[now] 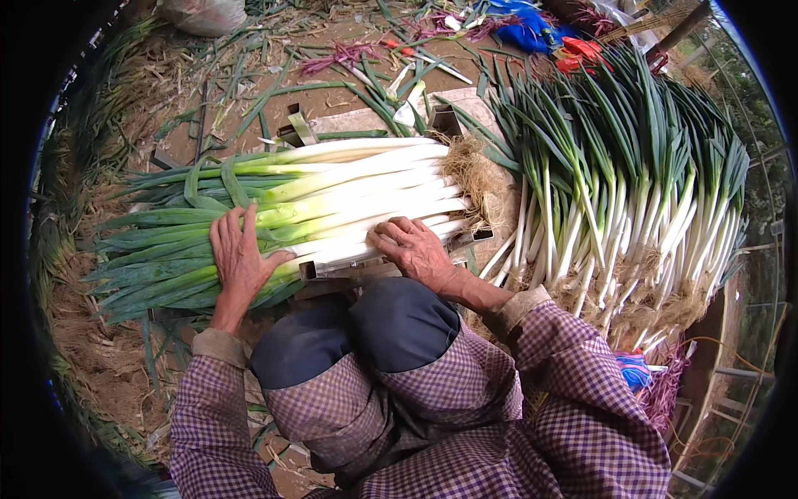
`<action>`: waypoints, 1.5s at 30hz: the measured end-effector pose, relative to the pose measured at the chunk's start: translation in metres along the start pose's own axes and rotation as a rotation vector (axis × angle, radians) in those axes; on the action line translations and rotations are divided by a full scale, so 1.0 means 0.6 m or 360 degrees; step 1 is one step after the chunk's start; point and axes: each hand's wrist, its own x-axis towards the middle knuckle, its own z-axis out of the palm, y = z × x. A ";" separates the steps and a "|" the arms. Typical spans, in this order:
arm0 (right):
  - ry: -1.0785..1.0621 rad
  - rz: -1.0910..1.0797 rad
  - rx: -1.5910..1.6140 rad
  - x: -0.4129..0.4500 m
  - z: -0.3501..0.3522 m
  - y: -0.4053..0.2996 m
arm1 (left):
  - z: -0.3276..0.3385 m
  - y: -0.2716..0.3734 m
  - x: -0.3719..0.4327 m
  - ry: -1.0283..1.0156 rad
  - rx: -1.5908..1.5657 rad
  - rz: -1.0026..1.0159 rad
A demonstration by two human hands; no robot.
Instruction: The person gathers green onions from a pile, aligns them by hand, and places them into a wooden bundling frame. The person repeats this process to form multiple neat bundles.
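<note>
A row of large green onions (368, 187) lies across a metal frame (310, 269) before my knees, white stalks and roots to the right, green leaves to the left. My left hand (240, 249) rests with fingers spread on the green part, its thumb over the near stalks. My right hand (411, 249) lies with bent fingers on the near white stalks, left of the roots. Neither hand is plainly closed round a stalk. The stalks' undersides are hidden.
A big pile of green onions (598, 206) stands at the right, roots towards me. Cut leaves and purple ties (340, 57) litter the ground beyond the frame. Blue plastic (527, 28) and red plastic (578, 53) lie at the back. A filled sack (204, 15) sits at the back left.
</note>
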 end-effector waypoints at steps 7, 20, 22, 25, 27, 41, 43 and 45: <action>-0.0087 0.0037 0.0237 0.015 -0.008 0.020 | 0.013 0.007 0.004 0.0125 0.0000 -0.0003; 0.0174 0.0591 -0.0220 0.058 0.017 0.119 | 0.012 0.005 -0.001 0.0098 0.0001 0.0032; 0.0071 0.0677 -0.0124 0.051 0.017 0.099 | -0.001 0.004 -0.011 0.0048 -0.0003 0.0045; 0.0017 0.0689 -0.0174 0.055 0.012 0.104 | 0.007 0.006 -0.010 0.0099 0.0039 0.0099; -0.0030 0.0703 -0.0186 0.067 0.012 0.118 | 0.014 0.003 0.011 0.0047 0.0047 0.0071; 0.0006 0.0752 -0.0260 0.067 0.023 0.109 | -0.027 -0.046 0.129 -0.0325 -0.0207 0.0222; 0.0013 0.0766 -0.0279 0.063 0.020 0.111 | -0.032 -0.069 0.143 -0.0639 -0.0143 0.0028; -0.0013 0.0770 -0.0272 0.064 0.021 0.106 | -0.031 -0.112 0.127 -0.0420 -0.0027 0.0058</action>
